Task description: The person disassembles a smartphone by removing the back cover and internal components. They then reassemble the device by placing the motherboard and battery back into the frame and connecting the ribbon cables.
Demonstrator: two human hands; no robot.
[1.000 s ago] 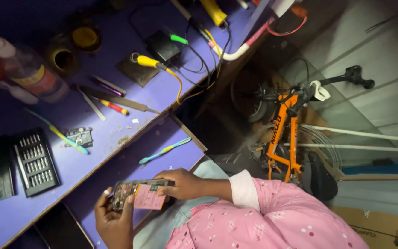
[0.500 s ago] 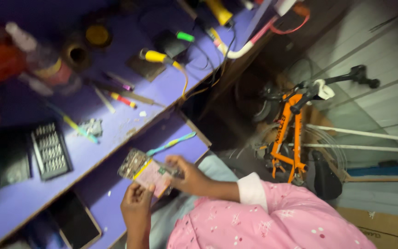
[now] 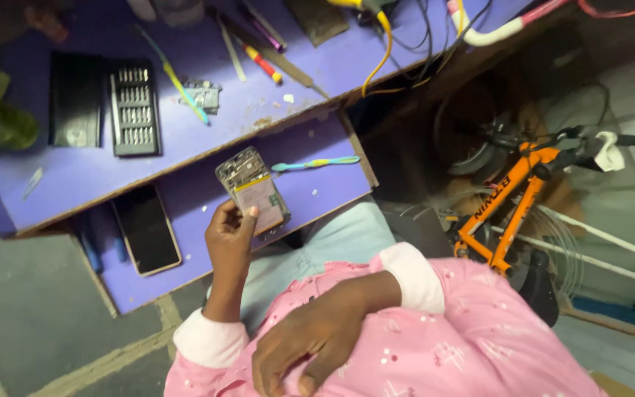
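The left hand [image 3: 231,237] holds an opened smartphone [image 3: 253,190] up over the lower purple shelf [image 3: 317,191], its grip pinching the lower edge of the phone between thumb and fingers. The back cover is off: the circuit board and metal shields show at the top end, and a pale pink battery fills the lower part. The right hand [image 3: 317,340] rests against the pink sleeve near the person's lap, fingers loosely curled and holding nothing.

Judging from this, the phone is already stripped of its back, so the opening step looks done, while the battery and board seem to sit in place, so any work inside appears not yet started; no tool is in either hand. A closer reading of the screws or connectors is not possible at this size.

On the purple worktop [image 3: 185,140] above lie a screwdriver bit set [image 3: 134,107] in its open black case, a small loose metal part [image 3: 203,94], a red and yellow screwdriver [image 3: 262,63] and a yellow cable [image 3: 382,44]. On the shelf, a blue-green toothbrush [image 3: 316,163] lies just beside the held phone, and a second dark smartphone [image 3: 146,229] lies face up to the left. An orange bicycle [image 3: 508,200] stands on the floor to the right
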